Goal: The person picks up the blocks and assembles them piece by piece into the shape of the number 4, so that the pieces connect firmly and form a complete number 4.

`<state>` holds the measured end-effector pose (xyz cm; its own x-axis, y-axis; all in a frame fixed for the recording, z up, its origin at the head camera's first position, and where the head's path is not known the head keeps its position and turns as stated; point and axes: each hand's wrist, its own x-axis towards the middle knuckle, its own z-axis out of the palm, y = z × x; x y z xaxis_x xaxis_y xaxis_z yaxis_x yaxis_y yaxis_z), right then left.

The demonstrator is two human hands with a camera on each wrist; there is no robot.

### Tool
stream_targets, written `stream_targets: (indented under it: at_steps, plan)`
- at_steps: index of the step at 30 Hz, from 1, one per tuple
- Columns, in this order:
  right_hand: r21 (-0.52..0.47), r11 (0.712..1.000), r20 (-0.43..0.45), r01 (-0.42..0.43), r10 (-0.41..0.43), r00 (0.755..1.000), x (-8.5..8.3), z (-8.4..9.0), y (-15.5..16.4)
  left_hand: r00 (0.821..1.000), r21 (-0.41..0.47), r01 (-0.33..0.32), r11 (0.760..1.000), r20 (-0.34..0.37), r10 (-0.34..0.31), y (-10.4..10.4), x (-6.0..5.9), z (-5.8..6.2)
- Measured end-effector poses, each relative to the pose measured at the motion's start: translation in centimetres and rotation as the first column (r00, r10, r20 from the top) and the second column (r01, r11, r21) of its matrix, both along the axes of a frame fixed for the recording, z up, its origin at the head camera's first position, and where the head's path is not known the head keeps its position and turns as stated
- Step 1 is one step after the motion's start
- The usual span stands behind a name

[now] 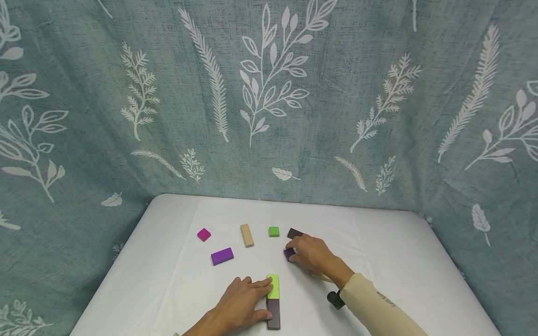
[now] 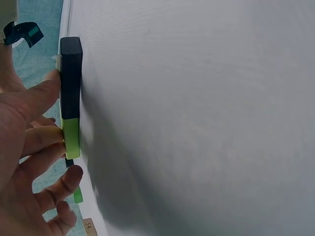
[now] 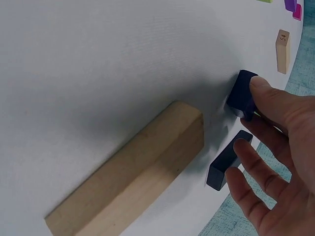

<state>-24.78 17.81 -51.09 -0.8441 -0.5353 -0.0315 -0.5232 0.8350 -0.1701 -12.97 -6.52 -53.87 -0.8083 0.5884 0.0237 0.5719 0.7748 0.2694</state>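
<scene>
A lime-green block [image 1: 273,286] and a dark grey-brown block [image 1: 273,313] lie end to end in one line near the table's front. My left hand [image 1: 244,302] rests on them, fingers on the lime one and thumb on the dark one. My right hand [image 1: 314,255] pinches a small dark purple block [image 3: 241,93] between thumb and index finger. A black block [image 3: 227,161] lies just beyond, close to the other fingers of that hand. Beneath the right forearm, a long wooden block [image 3: 133,169] is mostly hidden in the head view.
On the white table [image 1: 168,284], a magenta cube [image 1: 203,234], a purple block [image 1: 222,256], a plain wooden block [image 1: 247,235] and a green block [image 1: 274,231] lie spread out. A patterned blue-green cloth [image 1: 311,154] hangs behind the table.
</scene>
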Motion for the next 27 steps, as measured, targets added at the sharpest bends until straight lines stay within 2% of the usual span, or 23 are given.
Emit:
stream_targets:
  at_steps: [7, 20, 27]
  plan:
    - [0.022, 1.000, -0.002, 0.012, -0.012, 1.000, -0.2, -0.1, -0.1, 1.000, -0.004, 0.004, 1.000, -0.007, -0.004, 0.0, -0.1, 0.0]
    - [0.060, 0.998, -0.027, -0.012, 0.014, 1.000, -0.4, -0.1, -0.7, 0.999, 0.010, 0.007, 1.000, 0.043, -0.007, 0.0, -0.1, 0.3]
    - [0.060, 0.998, -0.043, -0.028, 0.031, 0.999, -0.4, 0.2, -1.1, 1.000, 0.019, 0.016, 1.000, 0.022, -0.017, -0.1, 0.0, 0.4]
